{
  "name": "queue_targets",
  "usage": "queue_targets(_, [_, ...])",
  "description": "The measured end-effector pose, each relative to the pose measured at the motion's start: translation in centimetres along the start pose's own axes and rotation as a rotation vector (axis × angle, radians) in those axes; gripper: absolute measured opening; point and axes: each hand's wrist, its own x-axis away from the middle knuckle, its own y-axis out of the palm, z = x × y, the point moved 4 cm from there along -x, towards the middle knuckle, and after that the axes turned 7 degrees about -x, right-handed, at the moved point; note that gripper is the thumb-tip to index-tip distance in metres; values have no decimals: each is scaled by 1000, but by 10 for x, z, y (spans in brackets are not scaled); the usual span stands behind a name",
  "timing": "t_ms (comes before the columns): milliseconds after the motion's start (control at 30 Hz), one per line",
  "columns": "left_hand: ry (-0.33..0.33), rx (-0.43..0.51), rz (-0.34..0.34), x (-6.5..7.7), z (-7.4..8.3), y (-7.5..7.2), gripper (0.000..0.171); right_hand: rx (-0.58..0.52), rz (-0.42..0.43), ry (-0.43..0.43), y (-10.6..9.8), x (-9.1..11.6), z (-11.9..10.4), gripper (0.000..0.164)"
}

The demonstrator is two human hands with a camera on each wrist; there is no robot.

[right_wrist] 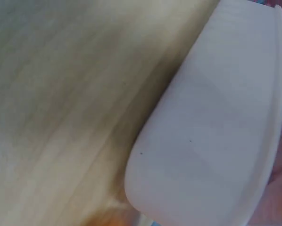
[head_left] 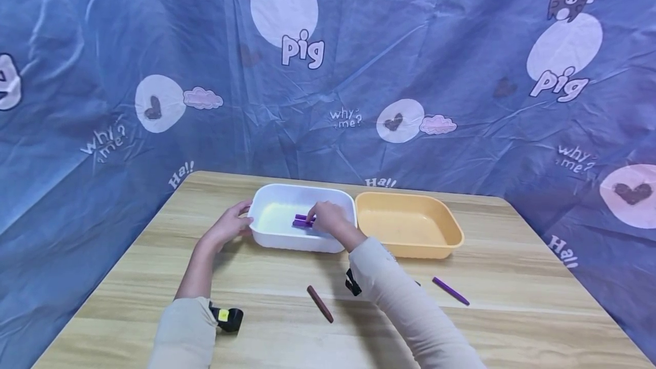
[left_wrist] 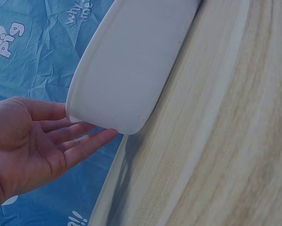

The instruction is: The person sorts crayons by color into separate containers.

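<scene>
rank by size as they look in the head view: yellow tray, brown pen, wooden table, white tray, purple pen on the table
1. wooden table
2. white tray and yellow tray: look alike, unranked
3. brown pen and purple pen: also too alike to rank

Head view bright, fairly even; wide-angle stretch shows toward the edges. Soft shadows lie on the pale wood-grain bench (head_left: 269,312) beside the white rectangular plastic tub (head_left: 292,242). Left wrist view dimmer, bluish, mostly crisp. Right wrist view dim, hazy; bench grain smears, orange blur (right_wrist: 111,218) at lower edge.
</scene>
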Motion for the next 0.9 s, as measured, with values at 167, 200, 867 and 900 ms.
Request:
queue_targets(167, [1,-1,2,0,0,1,54,16,26,17,3,0,2,28])
queue_targets(200, [2,-4,0,0,0,1,54,15,30,20,4,0,2,28])
queue_targets(867, [-3,0,-12,-3,0,-3,55,-68,185,-13,-23,17,5,11])
queue_targets(900, [-3,1,-11,-4,0,-3,55,-83,202,-22,-30,21,5,11])
